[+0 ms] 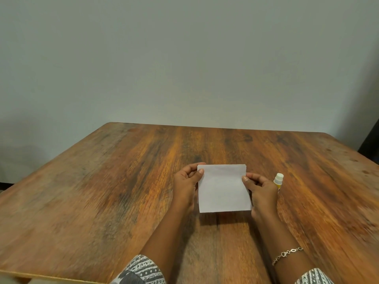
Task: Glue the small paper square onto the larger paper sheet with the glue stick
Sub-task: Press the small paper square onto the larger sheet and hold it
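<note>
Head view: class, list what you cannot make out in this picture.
1. Head view: the glue stick, lower body hidden behind the right hand.
2. Head view: any second sheet behind the white paper, hidden by its front.
3. Head view: the left hand, fingertips behind the paper.

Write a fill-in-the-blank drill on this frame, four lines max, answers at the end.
1. The paper, pinched by the left hand and the right hand, is coloured ____.
2. The glue stick stands on the table beside the ____ hand.
3. Its body is ____ under a white cap.
4. The bracelet is on the ____ wrist.
Answers: white; right; yellow; right.
</note>
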A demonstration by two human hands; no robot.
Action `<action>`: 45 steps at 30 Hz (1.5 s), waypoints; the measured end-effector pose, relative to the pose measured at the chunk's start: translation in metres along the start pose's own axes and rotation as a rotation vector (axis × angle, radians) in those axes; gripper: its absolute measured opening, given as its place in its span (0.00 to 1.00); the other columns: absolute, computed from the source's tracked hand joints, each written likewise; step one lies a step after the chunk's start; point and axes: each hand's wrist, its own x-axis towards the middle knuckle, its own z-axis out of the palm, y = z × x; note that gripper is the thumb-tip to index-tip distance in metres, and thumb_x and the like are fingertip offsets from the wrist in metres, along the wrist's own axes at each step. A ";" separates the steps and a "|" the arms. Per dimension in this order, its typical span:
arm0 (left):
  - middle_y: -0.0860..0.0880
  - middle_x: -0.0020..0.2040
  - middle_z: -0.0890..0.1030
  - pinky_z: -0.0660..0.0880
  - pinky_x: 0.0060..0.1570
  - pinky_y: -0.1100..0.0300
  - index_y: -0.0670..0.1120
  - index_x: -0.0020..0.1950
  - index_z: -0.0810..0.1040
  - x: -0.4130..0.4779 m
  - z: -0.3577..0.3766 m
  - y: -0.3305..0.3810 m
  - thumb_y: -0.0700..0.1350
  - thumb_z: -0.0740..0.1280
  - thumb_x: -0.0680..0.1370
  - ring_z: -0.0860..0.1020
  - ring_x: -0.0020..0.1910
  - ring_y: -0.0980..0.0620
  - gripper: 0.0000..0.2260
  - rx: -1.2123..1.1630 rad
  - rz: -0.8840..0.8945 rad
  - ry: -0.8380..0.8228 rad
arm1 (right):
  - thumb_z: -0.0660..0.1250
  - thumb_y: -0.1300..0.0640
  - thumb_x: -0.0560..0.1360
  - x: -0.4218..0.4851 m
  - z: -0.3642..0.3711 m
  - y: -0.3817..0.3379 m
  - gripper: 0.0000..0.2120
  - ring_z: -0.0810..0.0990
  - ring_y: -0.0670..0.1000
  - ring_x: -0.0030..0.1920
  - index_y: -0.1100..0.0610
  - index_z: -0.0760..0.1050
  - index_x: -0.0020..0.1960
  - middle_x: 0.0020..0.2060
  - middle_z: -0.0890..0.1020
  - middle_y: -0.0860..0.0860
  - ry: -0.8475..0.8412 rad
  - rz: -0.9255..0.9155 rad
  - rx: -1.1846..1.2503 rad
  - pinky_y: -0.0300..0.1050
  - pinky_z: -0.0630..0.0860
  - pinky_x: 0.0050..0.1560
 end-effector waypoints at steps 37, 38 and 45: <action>0.51 0.32 0.83 0.75 0.37 0.56 0.42 0.40 0.79 0.003 -0.002 0.002 0.35 0.65 0.75 0.79 0.33 0.53 0.06 -0.106 0.028 0.061 | 0.64 0.62 0.75 0.003 0.002 -0.024 0.03 0.77 0.48 0.42 0.59 0.76 0.44 0.39 0.79 0.50 -0.087 -0.092 -0.025 0.39 0.74 0.39; 0.50 0.33 0.83 0.74 0.38 0.55 0.42 0.41 0.79 0.002 -0.002 0.003 0.35 0.65 0.76 0.79 0.34 0.51 0.06 -0.103 0.033 0.068 | 0.63 0.61 0.75 0.003 0.002 -0.024 0.04 0.77 0.49 0.42 0.60 0.76 0.45 0.40 0.79 0.50 -0.088 -0.090 -0.023 0.40 0.74 0.39; 0.47 0.39 0.80 0.74 0.38 0.57 0.43 0.40 0.78 -0.004 -0.001 0.013 0.36 0.66 0.75 0.77 0.38 0.51 0.05 0.010 0.167 0.149 | 0.65 0.62 0.74 -0.001 0.000 -0.030 0.04 0.78 0.49 0.45 0.59 0.77 0.48 0.42 0.80 0.50 -0.082 -0.175 -0.029 0.37 0.74 0.40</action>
